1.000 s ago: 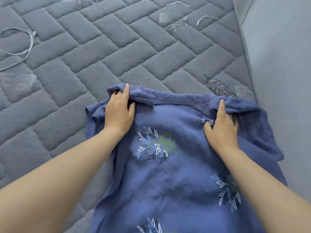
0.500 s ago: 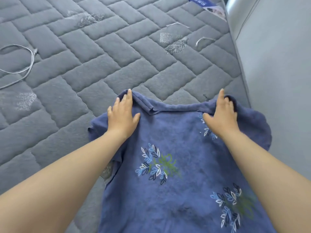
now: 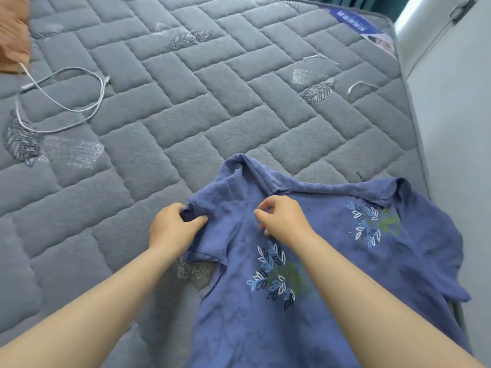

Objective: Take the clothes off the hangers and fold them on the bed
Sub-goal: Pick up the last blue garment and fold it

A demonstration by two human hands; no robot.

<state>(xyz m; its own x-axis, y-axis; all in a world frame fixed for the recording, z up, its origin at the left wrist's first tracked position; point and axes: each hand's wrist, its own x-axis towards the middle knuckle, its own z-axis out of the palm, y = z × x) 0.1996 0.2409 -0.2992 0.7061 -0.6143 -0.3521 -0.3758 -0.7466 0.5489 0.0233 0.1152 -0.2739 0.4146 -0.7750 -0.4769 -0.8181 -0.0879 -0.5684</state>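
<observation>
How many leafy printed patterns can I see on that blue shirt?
2 on the blue shirt: one leaf print just below the right hand, another near the collar on the right. Others may be hidden underneath or out of frame.

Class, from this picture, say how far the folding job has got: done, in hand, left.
Done: the blue shirt lies spread on the bed, no hanger showing. In hand: the left hand grips its sleeve; the right hand sits curled by the shoulder. Left: every fold.

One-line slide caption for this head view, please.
Left hand grips the sleeve of a blue leaf-print shirt spread on the grey quilted mattress; right hand sits curled by the shoulder.
</observation>
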